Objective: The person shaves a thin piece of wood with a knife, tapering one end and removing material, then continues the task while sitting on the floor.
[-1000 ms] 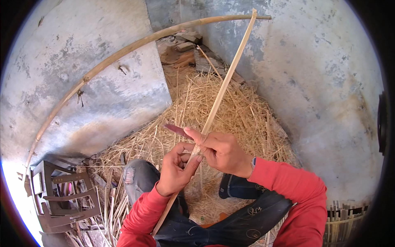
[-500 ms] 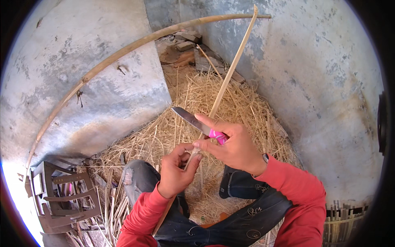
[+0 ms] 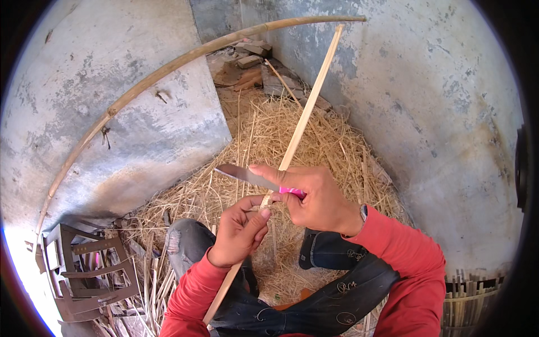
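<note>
Two worn, patchy walls fill most of the view: a right wall [image 3: 415, 112] in grey and white, and a left wall [image 3: 123, 50] with the same flaking surface. Between them spreads a heap of straw-coloured shavings [image 3: 258, 132]. A long pole [image 3: 151, 80] arches across the left wall in the fisheye view, its tip near the upper end of a pale wooden strip [image 3: 307, 106]. The person sits low in dark jeans [image 3: 331, 295], with red sleeves [image 3: 404, 247] reaching in from the lower edge. The strip slants over the shavings from upper right to lower left, passes through the hands, and comes out below along the left forearm. At the lower left stands a brown frame [image 3: 98, 245] with several crossbars; at the lower right, upright slats [image 3: 469, 306] form a low row against the right wall. The left hand [image 3: 240, 233] grips the strip between thumb and bent fingers. The right hand [image 3: 323, 196] is closed around a knife [image 3: 261, 180], just above the left fingertips and in front of the strip. A few bricks [image 3: 250, 61] lie at the far end of the shavings. The knife points left, one digit lying along its blade; whether the edge touches the strip cannot be told. Its pink handle [image 3: 293, 192] shows partly beneath the right fingers. A dark wristband [image 3: 364, 213] circles the right wrist.
</note>
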### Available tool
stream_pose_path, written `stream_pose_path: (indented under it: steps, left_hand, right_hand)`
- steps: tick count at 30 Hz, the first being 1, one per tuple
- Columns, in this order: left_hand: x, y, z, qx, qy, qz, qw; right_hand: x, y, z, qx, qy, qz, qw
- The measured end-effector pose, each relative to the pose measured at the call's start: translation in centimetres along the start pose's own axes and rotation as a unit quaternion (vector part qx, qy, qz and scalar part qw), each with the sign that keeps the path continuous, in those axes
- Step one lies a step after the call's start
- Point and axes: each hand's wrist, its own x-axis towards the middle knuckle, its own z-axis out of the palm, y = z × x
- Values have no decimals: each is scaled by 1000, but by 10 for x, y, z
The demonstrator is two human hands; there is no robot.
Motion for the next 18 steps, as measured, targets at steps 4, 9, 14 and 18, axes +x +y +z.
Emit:
stream_pose_path:
  steps: [4, 9, 14, 18]
  left_hand:
    - [-3, 2, -6, -149, -51, -55, 986]
    - [4, 10, -24, -230, 40, -30, 972]
    - [1, 7, -20, -120, 55, 18, 991]
    - [3, 3, -17, -61, 56, 44, 996]
  right_hand:
    - [4, -12, -14, -66, -102, -29, 992]
    - [-10, 0, -9, 29, -53, -15, 998]
    - [2, -2, -25, -83, 57, 7, 995]
    - [4, -9, -28, -85, 72, 18, 994]
